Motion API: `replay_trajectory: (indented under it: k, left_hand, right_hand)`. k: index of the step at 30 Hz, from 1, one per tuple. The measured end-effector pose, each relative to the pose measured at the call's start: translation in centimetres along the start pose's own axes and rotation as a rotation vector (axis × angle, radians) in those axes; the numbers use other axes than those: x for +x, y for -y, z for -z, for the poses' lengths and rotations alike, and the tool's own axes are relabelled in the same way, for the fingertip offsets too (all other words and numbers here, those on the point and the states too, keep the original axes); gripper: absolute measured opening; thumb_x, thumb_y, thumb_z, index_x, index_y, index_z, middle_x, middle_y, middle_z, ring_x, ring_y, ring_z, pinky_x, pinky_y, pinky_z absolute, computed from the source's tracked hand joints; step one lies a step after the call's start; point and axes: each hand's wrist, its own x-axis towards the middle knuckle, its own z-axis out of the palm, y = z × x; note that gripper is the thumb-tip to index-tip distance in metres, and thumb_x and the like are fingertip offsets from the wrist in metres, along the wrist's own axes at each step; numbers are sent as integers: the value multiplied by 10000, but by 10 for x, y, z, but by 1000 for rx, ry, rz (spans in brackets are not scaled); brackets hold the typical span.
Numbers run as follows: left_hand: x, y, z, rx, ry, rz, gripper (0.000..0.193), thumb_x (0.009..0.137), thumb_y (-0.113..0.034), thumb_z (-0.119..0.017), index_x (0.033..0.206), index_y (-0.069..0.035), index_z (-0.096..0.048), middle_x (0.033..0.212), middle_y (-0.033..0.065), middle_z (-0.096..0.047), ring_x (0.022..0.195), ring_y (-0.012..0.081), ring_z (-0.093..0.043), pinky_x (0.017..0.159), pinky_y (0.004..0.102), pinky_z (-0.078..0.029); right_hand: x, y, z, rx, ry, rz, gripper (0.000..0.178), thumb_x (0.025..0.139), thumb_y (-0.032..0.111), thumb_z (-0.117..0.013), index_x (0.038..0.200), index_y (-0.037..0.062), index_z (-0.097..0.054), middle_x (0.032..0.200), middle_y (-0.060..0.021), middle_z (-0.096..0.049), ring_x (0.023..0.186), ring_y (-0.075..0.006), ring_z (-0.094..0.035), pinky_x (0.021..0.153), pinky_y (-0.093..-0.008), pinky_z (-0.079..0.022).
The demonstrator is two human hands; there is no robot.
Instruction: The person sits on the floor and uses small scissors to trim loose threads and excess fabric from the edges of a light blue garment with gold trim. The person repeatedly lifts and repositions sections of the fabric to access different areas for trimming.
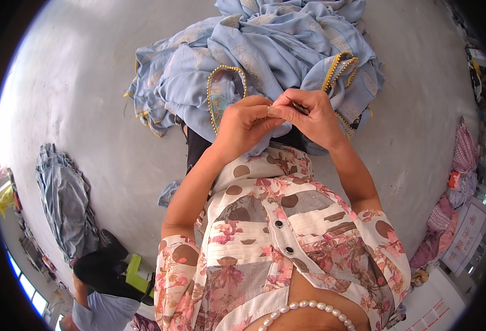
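A large heap of light blue cloth [276,55] with gold beaded trim [210,94] lies in front of me and reaches over my lap. Above its near edge my two hands meet at the fingertips. My left hand [246,124] is closed in a pinch, thumb against fingers; whatever is between them is too small to make out. My right hand [314,118] curls around a small dark tool [299,107], its thumb and forefinger touching the left fingertips. The tool's kind is mostly hidden by the fingers. Blue cloth hangs just under both hands.
Grey floor [116,110] surrounds the heap. At the left lies a grey-blue cloth bundle [66,198], beside a seated person [102,298] on a green stool [137,276]. Pink and checked cloths [444,212] pile along the right, near a white printed board [466,237].
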Motion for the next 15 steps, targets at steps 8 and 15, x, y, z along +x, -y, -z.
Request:
replay_trajectory:
  k: [8, 15]
  left_hand:
    - [-10, 42, 11, -372, -87, 410, 162, 883, -74, -605, 955, 63, -654, 895, 77, -680, 814, 96, -623, 754, 208, -510]
    - [-11, 49, 14, -587, -95, 433, 205, 901, -131, -589, 964, 57, -641, 894, 91, -678, 836, 118, -632, 770, 222, -517]
  right_hand:
    - [-9, -19, -2, -429, -133, 86, 283, 833, 258, -664, 987, 54, -542, 695, -93, -597, 587, -226, -603, 525, -328, -452]
    - [-13, -33, -19, -383, -18, -5, 246, 835, 254, -655, 888, 47, -533, 668, -100, -625, 597, -263, -620, 523, -349, -454]
